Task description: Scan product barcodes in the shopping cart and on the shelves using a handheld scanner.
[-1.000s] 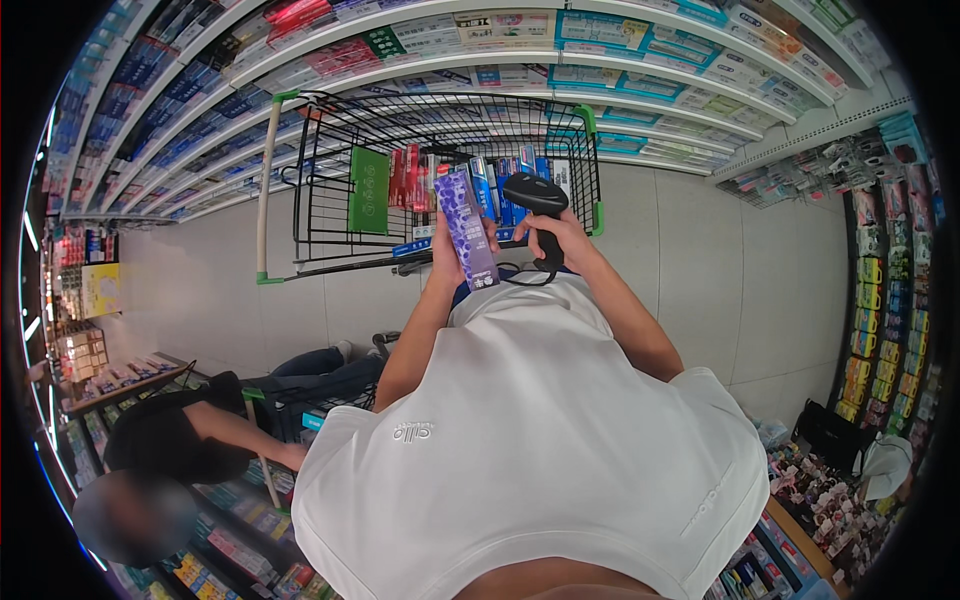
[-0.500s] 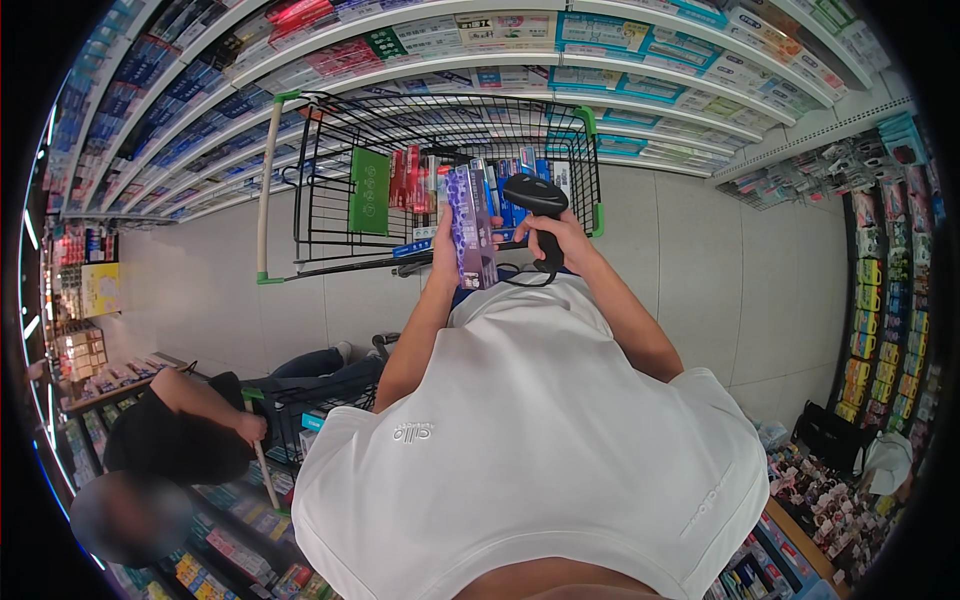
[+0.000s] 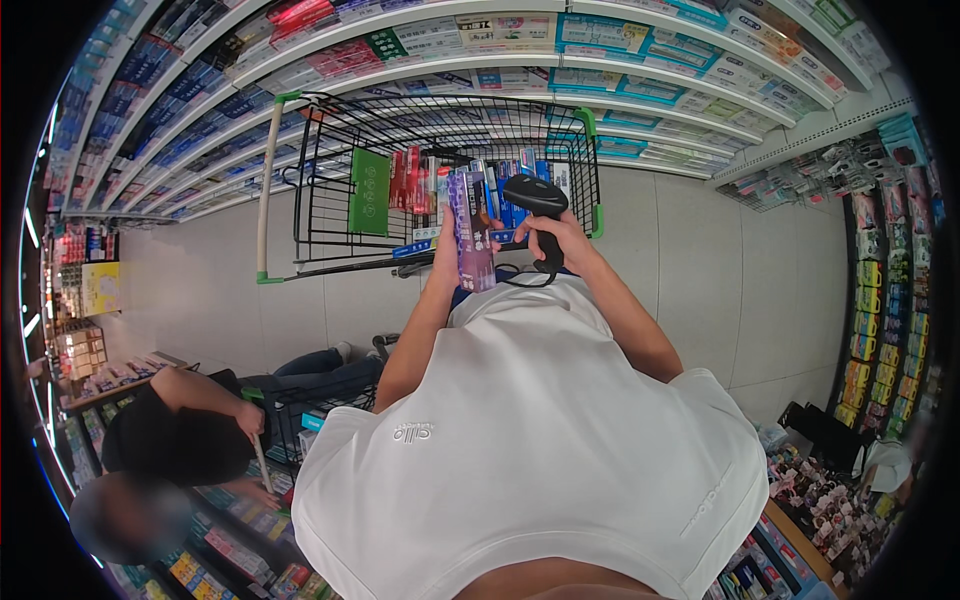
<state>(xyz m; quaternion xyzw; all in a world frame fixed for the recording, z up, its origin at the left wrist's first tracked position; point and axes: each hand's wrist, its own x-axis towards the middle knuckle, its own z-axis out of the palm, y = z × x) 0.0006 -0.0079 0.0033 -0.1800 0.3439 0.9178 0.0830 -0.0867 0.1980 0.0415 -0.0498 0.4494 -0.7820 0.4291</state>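
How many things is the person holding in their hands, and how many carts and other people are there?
Purple boxes, in the left hand: 1
Black scanners, in the right hand: 1
Shopping carts: 1
Other people, crouching by the low shelves: 1
Total: 4

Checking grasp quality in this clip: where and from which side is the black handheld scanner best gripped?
By its handle, from below and behind, judging by its pistol shape: on the scanner the head juts forward on top. The right hand wraps the handle so, beside the purple box in the left hand.
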